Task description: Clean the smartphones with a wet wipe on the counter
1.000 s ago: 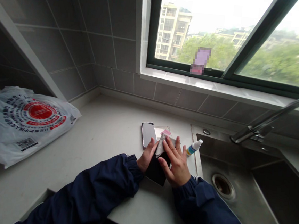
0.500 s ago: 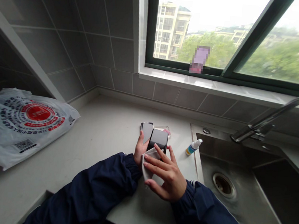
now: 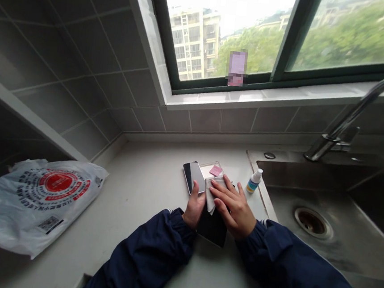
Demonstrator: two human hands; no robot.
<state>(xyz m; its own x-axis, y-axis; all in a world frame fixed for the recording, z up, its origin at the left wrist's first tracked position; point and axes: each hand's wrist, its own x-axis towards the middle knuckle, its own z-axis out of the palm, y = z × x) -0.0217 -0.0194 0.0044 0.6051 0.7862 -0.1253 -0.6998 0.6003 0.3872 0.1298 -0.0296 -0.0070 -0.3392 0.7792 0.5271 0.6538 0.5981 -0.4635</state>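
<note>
My left hand (image 3: 194,208) grips the left edge of a black phone (image 3: 212,226), its thumb pointing up along the side. Over the phone's far end, my right hand (image 3: 235,207) presses a pale grey cloth (image 3: 210,195) with its fingers stretched out flat. Just beyond my left thumb, a second phone (image 3: 192,174) with a silver edge lies face up on the counter. Beside it is a clear phone case (image 3: 206,168) with a pink piece (image 3: 215,170) in it, partly covered by the cloth. A small spray bottle (image 3: 253,181) stands to the right of my right hand.
A white plastic bag (image 3: 54,212) with red and black print lies on the counter (image 3: 148,180) at the left. At the right are a steel sink (image 3: 282,223) and a curved tap (image 3: 353,109). A tiled wall and window sill (image 3: 257,95) run behind.
My right hand and the cloth have moved towards the phone's far end, baring its near end. The phone now tilts differently. The view has shifted and turned.
</note>
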